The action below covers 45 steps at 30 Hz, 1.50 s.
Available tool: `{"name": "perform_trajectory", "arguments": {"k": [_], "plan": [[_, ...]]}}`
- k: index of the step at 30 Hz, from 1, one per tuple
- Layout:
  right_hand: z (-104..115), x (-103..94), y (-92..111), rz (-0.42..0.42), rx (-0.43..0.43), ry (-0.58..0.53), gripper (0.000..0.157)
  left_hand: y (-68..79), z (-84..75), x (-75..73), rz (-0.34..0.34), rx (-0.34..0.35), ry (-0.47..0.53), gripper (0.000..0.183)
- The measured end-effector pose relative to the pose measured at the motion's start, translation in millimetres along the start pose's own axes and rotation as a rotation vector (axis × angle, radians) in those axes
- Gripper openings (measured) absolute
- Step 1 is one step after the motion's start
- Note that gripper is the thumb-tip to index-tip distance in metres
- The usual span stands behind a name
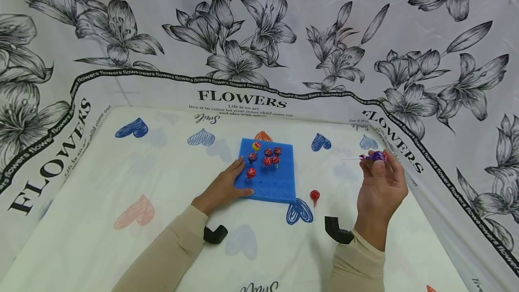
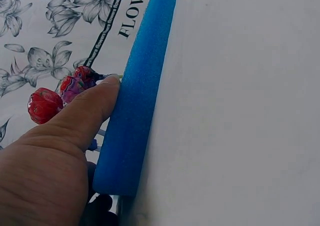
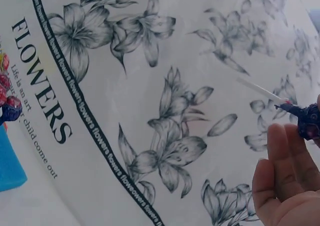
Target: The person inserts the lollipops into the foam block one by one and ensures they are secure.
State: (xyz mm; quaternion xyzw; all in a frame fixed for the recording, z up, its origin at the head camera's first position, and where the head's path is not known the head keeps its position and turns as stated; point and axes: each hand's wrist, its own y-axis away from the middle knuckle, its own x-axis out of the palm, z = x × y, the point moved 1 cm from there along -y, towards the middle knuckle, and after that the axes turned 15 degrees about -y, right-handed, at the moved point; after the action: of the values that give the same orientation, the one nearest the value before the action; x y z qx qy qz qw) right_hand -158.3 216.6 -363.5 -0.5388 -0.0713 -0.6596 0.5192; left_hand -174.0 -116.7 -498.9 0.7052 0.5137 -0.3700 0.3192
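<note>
A purple-wrapped lollipop [image 1: 378,156] is pinched by my right hand [image 1: 380,188], its white stick [image 3: 260,90] pointing left. My left hand [image 1: 225,186] rests against the near left corner of a blue foam block [image 1: 275,188]. Its thumb [image 2: 82,111] lies straight along the block, in front of the lollipops in the left wrist view. Several lollipops stand upright by their sticks in the foam, among them a yellow-and-red one [image 1: 257,146] at the back and a red one [image 1: 251,173] nearest my left hand.
One loose red lollipop [image 1: 315,195] lies on the table right of the block, stick toward me. A white cloth [image 1: 162,175] with printed hearts covers the table. Flower-printed fabric [image 1: 292,66] rises behind it. Black curved pieces [image 1: 338,231] sit at both wrists.
</note>
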Motion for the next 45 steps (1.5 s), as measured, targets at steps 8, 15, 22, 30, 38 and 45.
{"name": "perform_trajectory", "arguments": {"k": [8,15,22,30,38,45], "plan": [[2.0,31.6,15.8,0.129,-0.049,-0.049,0.039,0.5,-1.0,-0.8,-0.006,0.006,0.005,0.099],[0.9,46.0,26.0,0.187,-0.069,-0.096,0.042,1.0,-0.9,0.0,-0.008,-0.002,0.015,0.100],[-4.2,53.2,35.5,0.259,-0.057,-0.056,0.043,1.0,-0.3,1.2,-0.006,-0.004,0.013,0.099],[-13.6,62.1,44.9,0.367,-0.058,0.094,0.037,1.0,-0.8,-0.2,-0.006,-0.004,0.011,0.098],[-24.9,63.0,49.8,0.485,-0.074,0.157,0.039,1.8,-1.4,-1.5,-0.013,-0.007,0.009,0.098],[-46.1,60.0,57.1,0.618,-0.017,0.246,0.040,2.7,-1.9,-0.5,-0.004,-0.019,0.017,0.098]]}}
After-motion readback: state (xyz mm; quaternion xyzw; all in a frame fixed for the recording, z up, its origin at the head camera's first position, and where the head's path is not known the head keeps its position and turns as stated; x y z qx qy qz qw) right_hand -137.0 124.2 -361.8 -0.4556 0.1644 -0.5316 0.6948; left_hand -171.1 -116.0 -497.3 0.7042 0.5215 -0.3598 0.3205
